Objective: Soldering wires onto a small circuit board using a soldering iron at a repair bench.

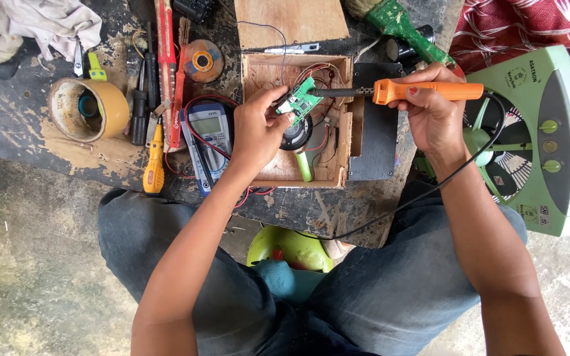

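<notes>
Head view. Landmark: open wooden box (296,173) on tabletop (14,125). Over box's upper middle: left hand (256,132), grip pinching green circuit board (300,100). Right of box: right hand (434,113), grip wrapped around orange soldering iron (423,91). Iron's long axis horizontal, tip pointing left, touching board's right edge. Left of box: multimeter (209,135).

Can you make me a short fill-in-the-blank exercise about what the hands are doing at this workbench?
1. The right hand grips a soldering iron with a handle coloured ____.
2. The left hand holds a small ____ circuit board over the wooden box.
3. The multimeter lies to the ____ of the wooden box.
4. The roll of tape is coloured ____.

Missing words: orange; green; left; tan
</notes>
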